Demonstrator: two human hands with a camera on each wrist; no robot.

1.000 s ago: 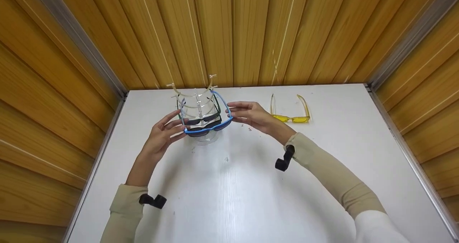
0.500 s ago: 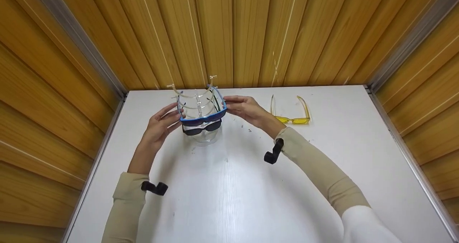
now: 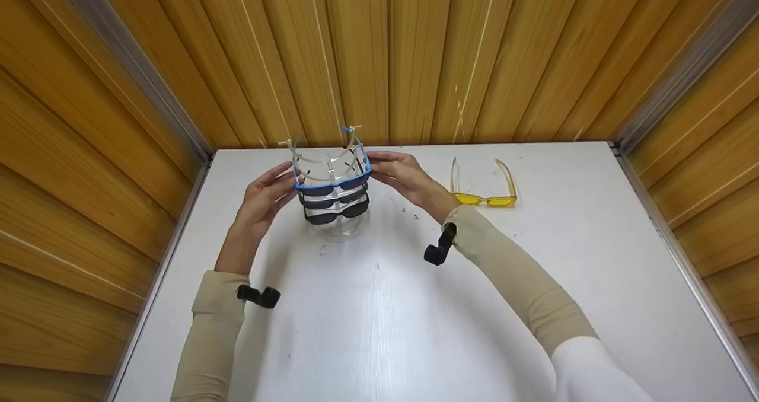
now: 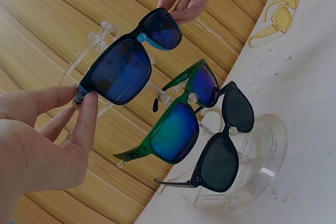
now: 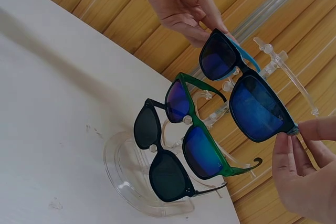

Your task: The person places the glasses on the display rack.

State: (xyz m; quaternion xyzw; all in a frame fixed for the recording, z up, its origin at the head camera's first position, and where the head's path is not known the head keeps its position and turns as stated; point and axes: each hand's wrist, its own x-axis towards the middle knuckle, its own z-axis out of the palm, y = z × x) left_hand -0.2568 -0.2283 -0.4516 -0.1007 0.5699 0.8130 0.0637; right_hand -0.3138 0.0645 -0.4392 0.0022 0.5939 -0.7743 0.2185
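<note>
Blue-framed sunglasses (image 3: 332, 188) with dark blue lenses are held by both hands at a clear display stand (image 3: 343, 231). My left hand (image 3: 261, 197) pinches one temple near its hinge between thumb and fingers. At the opposite hinge, my right hand (image 3: 406, 179) pinches the other temple. Below them on the stand sit green-framed sunglasses (image 4: 176, 129) with mirrored lenses, and lowest are black sunglasses (image 4: 220, 162). From the right wrist view, the blue pair (image 5: 257, 108) is close to the stand's upper part; whether it rests on a support I cannot tell.
Yellow glasses (image 3: 486, 201) lie with temples spread on the white table (image 3: 379, 319), right of the stand. A wood-panelled wall (image 3: 415, 64) rises directly behind the table, with similar panels at both sides. The stand's top clear arm (image 3: 320, 160) curves above the held pair.
Both hands have raised the blue sunglasses and moved them back, from in front of the lower pairs to above the green pair. The yellow glasses stay where they were.
</note>
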